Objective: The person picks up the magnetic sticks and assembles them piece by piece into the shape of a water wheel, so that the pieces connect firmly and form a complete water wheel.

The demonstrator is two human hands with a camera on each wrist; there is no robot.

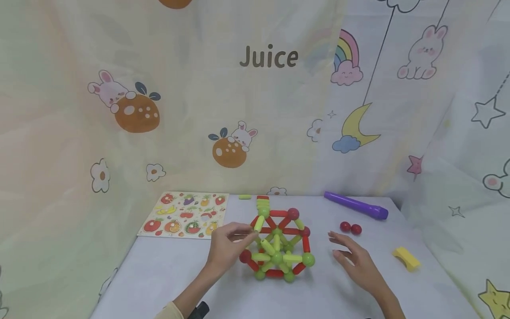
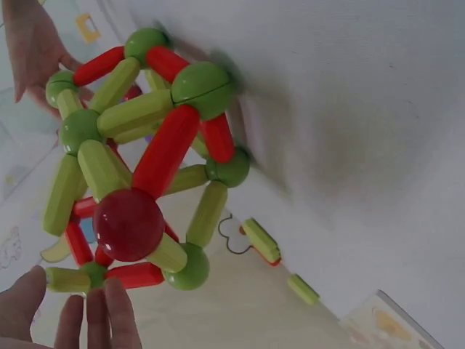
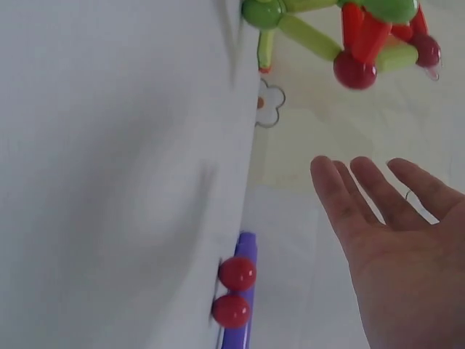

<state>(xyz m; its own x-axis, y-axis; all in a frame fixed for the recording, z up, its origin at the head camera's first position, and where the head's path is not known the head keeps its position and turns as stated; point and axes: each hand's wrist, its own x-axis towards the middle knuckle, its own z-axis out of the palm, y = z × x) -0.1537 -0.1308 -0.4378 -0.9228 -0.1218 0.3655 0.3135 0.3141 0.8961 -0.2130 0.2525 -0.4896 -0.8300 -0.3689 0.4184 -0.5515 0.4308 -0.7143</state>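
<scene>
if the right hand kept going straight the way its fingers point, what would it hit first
Probably the stick-and-ball frame. The right hand is open, fingers aimed left at the frame's right side, with bare table between. The two red balls lie behind it, off that line; depth is uncertain.

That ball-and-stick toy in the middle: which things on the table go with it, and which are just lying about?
Part of the work:
- ball-and-stick structure, left hand at its side
- right hand, open beside it, touching nothing
- two loose red balls
- spare green sticks behind it

Lying about:
- fruit puzzle board
- purple tube
- yellow block
</scene>
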